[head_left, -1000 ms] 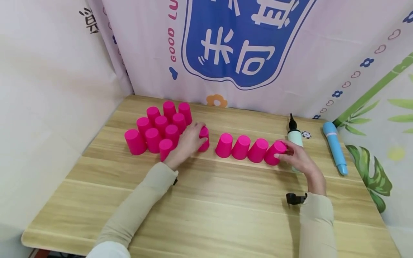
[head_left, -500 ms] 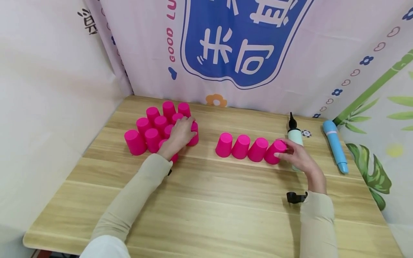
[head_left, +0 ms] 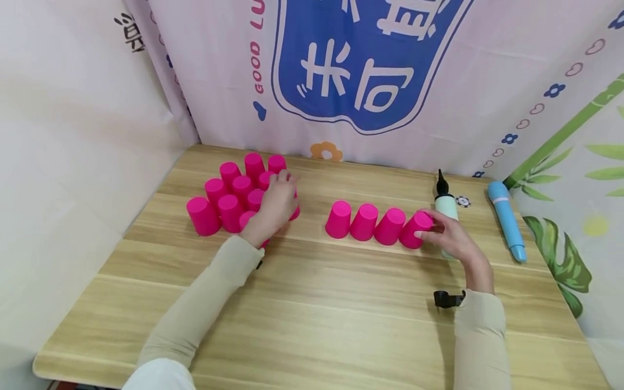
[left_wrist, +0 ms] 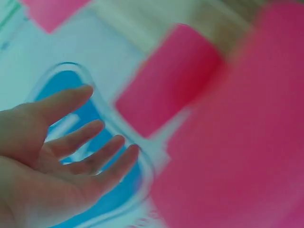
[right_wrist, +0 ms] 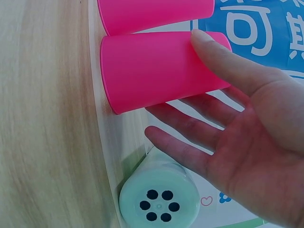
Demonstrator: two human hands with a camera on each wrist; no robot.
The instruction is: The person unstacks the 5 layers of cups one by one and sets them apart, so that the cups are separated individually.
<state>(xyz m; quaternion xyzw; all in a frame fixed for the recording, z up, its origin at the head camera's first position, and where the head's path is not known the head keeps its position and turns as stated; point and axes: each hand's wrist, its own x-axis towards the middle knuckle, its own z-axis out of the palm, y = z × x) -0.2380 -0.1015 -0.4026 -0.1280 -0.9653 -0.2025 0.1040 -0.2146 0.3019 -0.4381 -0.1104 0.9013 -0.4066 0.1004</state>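
In the head view, my left hand (head_left: pixel 275 206) is at the right side of a cluster of upside-down pink cups (head_left: pixel 203 216) and partly hides several of them. The left wrist view shows its fingers (left_wrist: pixel 102 154) spread and loose, with nothing between them; a pink cup (left_wrist: pixel 168 78) stands beyond. To the right, several pink cups (head_left: pixel 338 221) form a row, also upside down. My right hand (head_left: pixel 453 235) holds the rightmost cup (head_left: pixel 413 233) of that row, its thumb (right_wrist: pixel 213 52) on one side and other fingers behind.
Just behind my right hand is a pale green hand pump (head_left: pixel 446 207) with a black nozzle. A light blue tube (head_left: pixel 507 222) lies near the right edge of the wooden table (head_left: pixel 331 319). A printed cloth (head_left: pixel 219 76) hangs at the back.
My left hand has moved left and brought a pink cup from the gap over to the cluster; its fingers have since loosened. My right hand has stayed at its cup.
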